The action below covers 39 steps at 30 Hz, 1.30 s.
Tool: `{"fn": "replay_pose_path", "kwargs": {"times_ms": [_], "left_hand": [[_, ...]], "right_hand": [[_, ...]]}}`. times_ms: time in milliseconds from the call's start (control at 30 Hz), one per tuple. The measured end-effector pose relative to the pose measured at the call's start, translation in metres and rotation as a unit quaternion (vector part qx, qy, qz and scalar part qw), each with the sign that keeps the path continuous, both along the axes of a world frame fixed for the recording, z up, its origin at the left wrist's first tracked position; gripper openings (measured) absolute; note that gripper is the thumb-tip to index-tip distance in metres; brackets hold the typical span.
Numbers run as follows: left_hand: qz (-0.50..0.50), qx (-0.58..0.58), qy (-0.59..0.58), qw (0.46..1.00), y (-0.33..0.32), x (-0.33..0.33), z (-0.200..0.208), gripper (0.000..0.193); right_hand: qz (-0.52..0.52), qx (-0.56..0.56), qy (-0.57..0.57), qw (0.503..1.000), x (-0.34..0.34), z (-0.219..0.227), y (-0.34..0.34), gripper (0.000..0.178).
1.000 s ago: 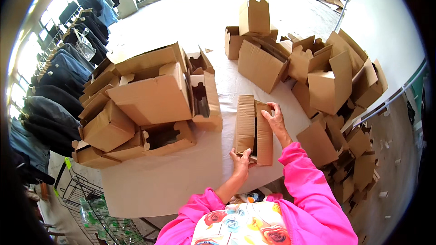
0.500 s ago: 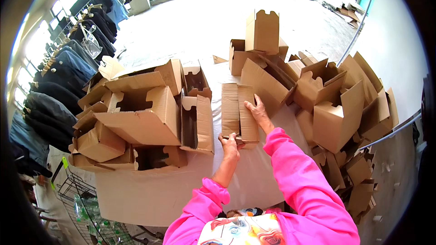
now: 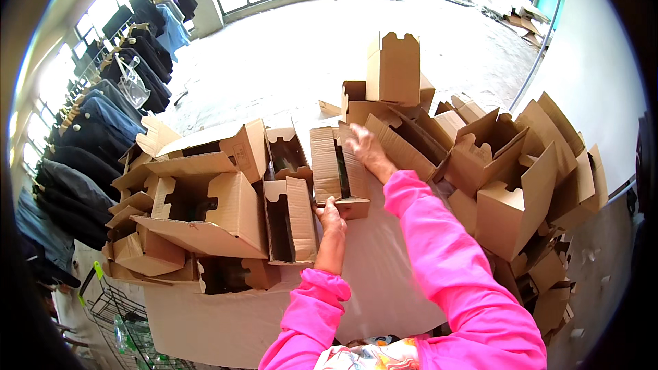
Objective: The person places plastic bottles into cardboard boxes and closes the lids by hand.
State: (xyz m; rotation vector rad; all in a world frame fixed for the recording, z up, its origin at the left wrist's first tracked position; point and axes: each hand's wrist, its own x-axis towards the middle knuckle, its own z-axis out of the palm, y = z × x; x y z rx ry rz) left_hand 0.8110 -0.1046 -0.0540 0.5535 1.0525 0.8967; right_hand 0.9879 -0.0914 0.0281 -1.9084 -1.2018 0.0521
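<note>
A narrow brown cardboard box (image 3: 325,168) stands in the middle of the table, its two long top flaps apart over a dark slot. Something dark green shows inside, too hidden to name. My left hand (image 3: 331,218) grips the near end of this box, thumb on its edge. On the right flap's far part rests my right hand (image 3: 370,151), fingers spread and slightly blurred. Directly left of the held box stand another open narrow box (image 3: 301,219) and, behind it, an open box (image 3: 288,151).
A large open carton (image 3: 240,212) and smaller boxes crowd the table's left. More empty boxes (image 3: 517,205) pile up at the right, with one upright box (image 3: 394,72) at the back. A wire cart (image 3: 120,308) with green bottles stands lower left; clothes (image 3: 103,123) hang beyond.
The held box has moved left, up against the boxes there. My right hand has slid toward the far end of its right flap. The view has shifted slightly.
</note>
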Motion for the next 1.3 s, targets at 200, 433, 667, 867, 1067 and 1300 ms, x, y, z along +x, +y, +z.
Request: {"fn": "replay_pose_path", "kwargs": {"times_ms": [200, 433, 667, 867, 1067, 1300], "left_hand": [[-0.013, 0.008, 0.006, 1.000, 0.000, -0.009, -0.016, 0.066], [-0.142, 0.036, 0.112, 0.983, -0.052, -0.054, 0.021, 0.069], [-0.289, 0.072, 0.090, 0.950, -0.099, -0.113, 0.058, 0.059], [-0.428, 0.168, 0.014, 0.888, -0.116, -0.155, 0.089, 0.042], [-0.443, 0.239, -0.090, 0.860, -0.118, -0.184, 0.134, 0.043], [-0.231, 0.332, -0.162, 0.900, -0.103, -0.221, 0.247, 0.073]], "right_hand": [[-0.083, 0.181, -0.378, 0.904, 0.080, 0.162, 0.020, 0.049], [-0.178, -0.323, -0.069, 0.927, 0.150, 0.201, 0.018, 0.107], [-0.166, -0.408, -0.111, 0.891, 0.113, 0.159, -0.001, 0.059], [-0.237, -0.236, -0.201, 0.921, 0.096, 0.128, -0.048, 0.043], [-0.179, 0.017, -0.427, 0.886, -0.014, 0.178, -0.125, 0.014], [0.020, 0.086, -0.427, 0.900, -0.189, 0.200, -0.194, 0.017]]}}
